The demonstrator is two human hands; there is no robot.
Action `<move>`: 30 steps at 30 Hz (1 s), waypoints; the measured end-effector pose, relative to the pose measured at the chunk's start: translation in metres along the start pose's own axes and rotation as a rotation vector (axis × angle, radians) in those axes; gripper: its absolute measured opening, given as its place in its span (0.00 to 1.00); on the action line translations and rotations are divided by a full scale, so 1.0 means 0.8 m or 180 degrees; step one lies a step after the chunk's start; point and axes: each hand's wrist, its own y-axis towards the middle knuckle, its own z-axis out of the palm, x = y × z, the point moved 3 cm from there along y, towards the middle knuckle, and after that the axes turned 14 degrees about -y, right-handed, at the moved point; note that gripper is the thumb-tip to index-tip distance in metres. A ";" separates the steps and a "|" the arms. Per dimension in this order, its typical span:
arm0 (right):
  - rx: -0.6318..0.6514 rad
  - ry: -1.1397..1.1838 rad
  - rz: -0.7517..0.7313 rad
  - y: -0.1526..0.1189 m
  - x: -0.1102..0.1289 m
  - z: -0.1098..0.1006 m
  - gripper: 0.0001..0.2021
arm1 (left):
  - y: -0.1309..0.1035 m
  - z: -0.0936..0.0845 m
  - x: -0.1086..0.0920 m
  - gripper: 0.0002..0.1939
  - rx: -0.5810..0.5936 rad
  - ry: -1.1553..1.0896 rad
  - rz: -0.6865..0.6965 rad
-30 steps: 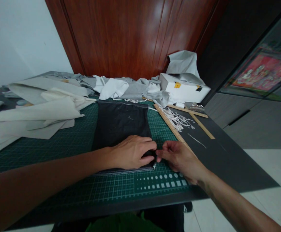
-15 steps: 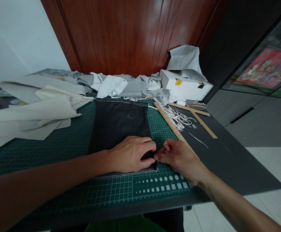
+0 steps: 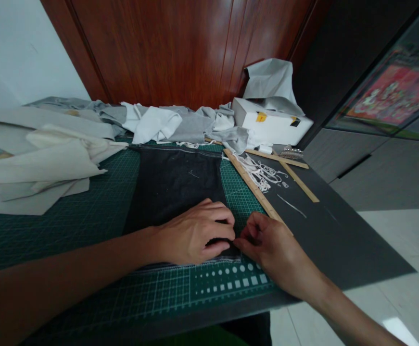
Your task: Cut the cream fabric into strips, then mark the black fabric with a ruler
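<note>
A black fabric piece (image 3: 180, 182) with pale stitching along its top and bottom edges lies flat on the green cutting mat (image 3: 169, 288). My left hand (image 3: 198, 233) rests on its lower right part, palm down, with fingers bent and thumb apart from them. Beside it, at the fabric's right edge near the bottom corner, my right hand (image 3: 263, 240) has thumb and fingertips pinched together. Whatever lies between those fingertips is too small to make out.
Cream cloth (image 3: 50, 158) is piled at the left. Grey and white scraps (image 3: 158, 124) line the back, beside a white box (image 3: 270, 122). Right of the fabric are a wooden ruler (image 3: 252, 185), white cords (image 3: 263, 175) and another wooden strip (image 3: 299, 181).
The view has shifted slightly. Both hands remain at the fabric's lower right edge; the gap between my left thumb and fingers looks a little wider.
</note>
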 end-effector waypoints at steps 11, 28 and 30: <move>0.0389 0.0547 0.0157 -0.014 0.003 0.007 0.11 | -0.005 -0.001 0.000 0.08 0.0049 -0.0041 0.0140; -0.0061 -0.0575 -0.0383 -0.030 0.011 0.014 0.13 | -0.005 -0.008 -0.008 0.12 0.0230 -0.0147 -0.0006; -0.0130 -0.0621 -0.0473 -0.035 0.012 0.015 0.13 | -0.005 -0.008 -0.009 0.11 0.0173 -0.0164 -0.0007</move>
